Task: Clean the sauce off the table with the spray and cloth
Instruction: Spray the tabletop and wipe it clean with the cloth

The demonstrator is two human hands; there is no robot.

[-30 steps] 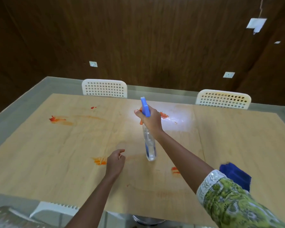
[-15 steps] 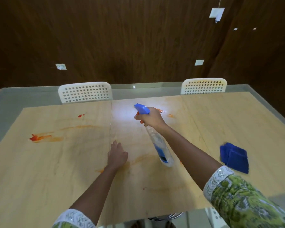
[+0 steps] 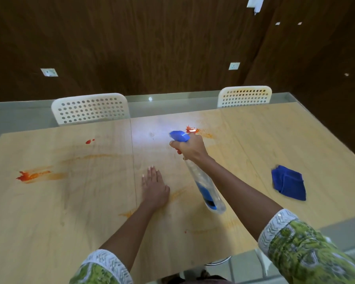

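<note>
Right hand (image 3: 190,147) grips the spray (image 3: 205,187); left hand (image 3: 155,186) lies flat on the bench (image 3: 70,201). Aim the nozzle at the sauce (image 3: 32,175) at 9 o'clock.

A clear spray bottle (image 3: 203,186) with a blue nozzle head is held off the table (image 3: 70,201), tilted, its head toward 12 o'clock and its base toward 5 o'clock. A blue folded cloth (image 3: 289,183) is laid flat on the light wooden table at 3 o'clock of the bottle, well apart from it. Red-orange sauce (image 3: 32,175) is smeared at 9 o'clock, with a small spot (image 3: 89,141) at 10 o'clock and a splatter (image 3: 192,130) just beyond the nozzle at 12 o'clock.
</note>
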